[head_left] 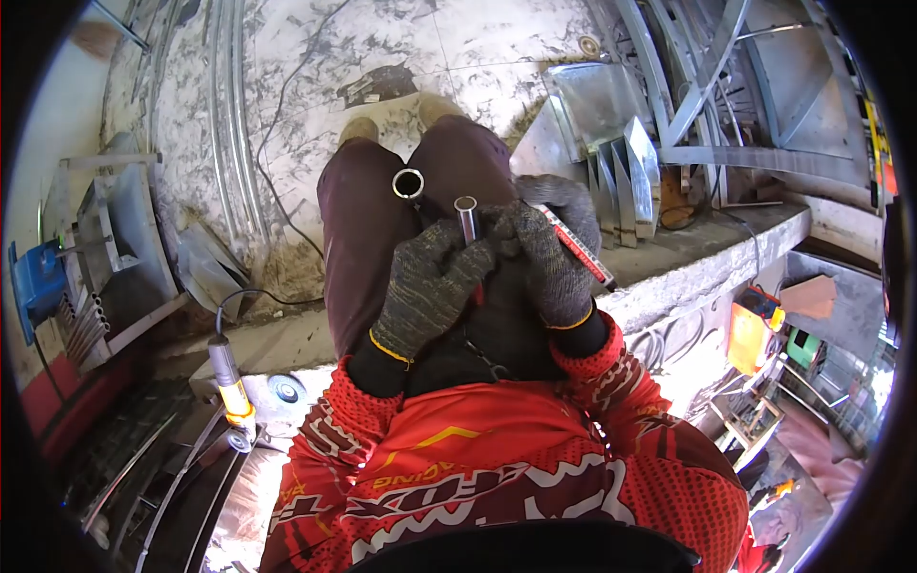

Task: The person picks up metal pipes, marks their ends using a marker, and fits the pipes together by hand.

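I sit with both gloved hands together over my lap. My left hand [430,282] is closed around a short shiny metal tube [467,218], whose open end points up and away from me. My right hand [559,253] is closed on a red and white marker [577,248], which slants down to the right. The fingertips of both hands come close together, and dark glove fabric hides what lies between them. A larger round pipe end [408,184] shows between my thighs, just beyond my left hand; its lower part is hidden.
A power grinder [229,387] and a disc [287,389] lie at left, with a black cord [272,181] across the floor. Long metal tubes [229,115] lie beyond. Bent sheet-metal pieces [626,181] stand at right on the concrete ledge [707,267].
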Demonstrator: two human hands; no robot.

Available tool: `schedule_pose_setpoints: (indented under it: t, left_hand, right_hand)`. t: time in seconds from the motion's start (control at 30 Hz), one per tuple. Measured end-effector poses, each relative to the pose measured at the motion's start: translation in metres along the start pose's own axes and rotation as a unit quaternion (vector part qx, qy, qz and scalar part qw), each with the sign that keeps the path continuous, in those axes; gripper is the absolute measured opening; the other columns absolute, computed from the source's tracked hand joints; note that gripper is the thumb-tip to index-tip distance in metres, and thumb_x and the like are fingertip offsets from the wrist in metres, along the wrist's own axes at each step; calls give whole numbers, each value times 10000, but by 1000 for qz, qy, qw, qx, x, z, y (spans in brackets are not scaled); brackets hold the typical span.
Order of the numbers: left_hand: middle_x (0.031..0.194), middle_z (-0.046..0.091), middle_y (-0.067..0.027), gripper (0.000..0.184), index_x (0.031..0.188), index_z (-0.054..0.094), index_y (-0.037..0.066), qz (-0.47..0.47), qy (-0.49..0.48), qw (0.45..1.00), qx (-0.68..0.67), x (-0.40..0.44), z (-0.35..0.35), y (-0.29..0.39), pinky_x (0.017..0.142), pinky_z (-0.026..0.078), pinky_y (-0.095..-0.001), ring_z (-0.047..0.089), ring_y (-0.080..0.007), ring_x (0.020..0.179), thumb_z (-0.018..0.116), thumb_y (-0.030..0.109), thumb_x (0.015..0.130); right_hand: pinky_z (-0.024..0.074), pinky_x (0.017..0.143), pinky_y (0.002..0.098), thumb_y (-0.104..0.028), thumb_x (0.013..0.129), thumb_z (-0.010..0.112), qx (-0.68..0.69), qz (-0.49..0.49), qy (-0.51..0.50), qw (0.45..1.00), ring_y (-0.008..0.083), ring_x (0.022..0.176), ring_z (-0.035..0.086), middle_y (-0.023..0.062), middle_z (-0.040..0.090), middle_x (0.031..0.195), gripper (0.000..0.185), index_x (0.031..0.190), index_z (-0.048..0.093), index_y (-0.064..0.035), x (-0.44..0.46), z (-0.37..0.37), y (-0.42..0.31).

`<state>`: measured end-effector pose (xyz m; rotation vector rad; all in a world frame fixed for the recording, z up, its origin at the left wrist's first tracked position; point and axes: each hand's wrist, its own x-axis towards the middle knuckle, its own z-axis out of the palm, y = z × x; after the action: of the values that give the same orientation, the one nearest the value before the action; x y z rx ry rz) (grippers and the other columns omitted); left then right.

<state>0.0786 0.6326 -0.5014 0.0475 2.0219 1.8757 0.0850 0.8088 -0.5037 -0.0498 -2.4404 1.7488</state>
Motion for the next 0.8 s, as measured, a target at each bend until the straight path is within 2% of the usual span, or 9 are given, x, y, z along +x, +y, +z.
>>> schedule_pose_setpoints:
  t: [0.07, 0.17, 0.3, 0.43, 0.53, 0.57, 0.63, 0.7, 0.8]
  left_hand:
    - [808, 710, -124, 230, 1083, 712, 10, 8, 1, 999, 34, -1, 0, 0, 640, 516, -323, 645, -147, 664, 730, 138, 893]
    - [813, 707, -134, 227, 1066, 716, 14, 43, 4, 997, 60, -5, 0, 9, 654, 520, -330, 652, -168, 672, 743, 140, 879]
    - [821, 707, -117, 184, 1013, 714, 14, 39, 26, 999, 21, -8, 6, 8, 654, 517, -320, 651, -162, 679, 742, 125, 868]
    - [796, 682, -116, 186, 1016, 707, 19, 55, 21, 997, 53, -7, 3, -2, 620, 500, -321, 626, -170, 647, 736, 109, 855]
    - [756, 648, -127, 209, 1029, 695, 21, 74, 15, 994, 81, -8, 1, -9, 593, 482, -335, 606, -194, 620, 735, 111, 844]
    - [756, 648, -127, 209, 1029, 695, 21, 74, 16, 994, 80, -9, 2, -10, 593, 482, -335, 606, -194, 620, 735, 111, 844]
    - [739, 625, -137, 221, 1035, 683, 20, 74, 16, 996, 43, -10, 4, -11, 589, 477, -349, 605, -226, 616, 726, 101, 834]
    - [742, 628, -137, 216, 1032, 683, 19, 68, 11, 997, 34, -9, 4, -14, 591, 478, -352, 602, -229, 614, 720, 91, 831]
    - [752, 636, -141, 212, 1029, 682, 16, 70, 12, 997, 26, -9, 4, -11, 600, 485, -355, 611, -241, 623, 709, 74, 826]
  right_hand:
    - [528, 670, 293, -119, 1006, 575, 76, 57, 44, 995, 153, 702, 653, 113, 673, 913, 113, 1070, 561, -28, -3, 1, -6]
    - [526, 759, 358, -62, 882, 666, 103, 78, 5, 992, 265, 884, 682, 134, 686, 934, 89, 959, 658, -18, -7, -3, -24]
    - [535, 755, 375, -75, 863, 698, 104, -69, 78, 989, 287, 845, 692, 122, 705, 926, 111, 963, 684, -29, -21, 2, -25]
    - [545, 815, 415, -108, 863, 717, -57, -178, 5, 982, 275, 957, 698, 121, 707, 1087, 349, 1200, 649, -42, -30, 0, -33]
    - [555, 804, 413, -122, 834, 742, 112, 26, -3, 993, 300, 915, 700, 99, 718, 1039, 284, 1111, 702, -75, -42, 1, -30]
    - [548, 854, 394, -116, 844, 729, -80, -57, -41, 994, 300, 973, 690, 104, 708, 1091, 294, 1134, 698, -73, -42, -4, -32]
    - [541, 904, 374, -109, 855, 715, -269, -139, -78, 950, 299, 1031, 679, 110, 697, 1144, 305, 1157, 695, -71, -35, -7, -37]
    - [514, 973, 369, -115, 855, 709, -152, -225, -50, 961, 292, 1116, 648, 117, 662, 1238, 409, 1257, 642, -76, -23, -5, -39]
    - [522, 949, 402, -132, 827, 733, -194, -238, -45, 950, 308, 1091, 653, 117, 673, 1197, 417, 1234, 650, -85, -29, -3, -36]
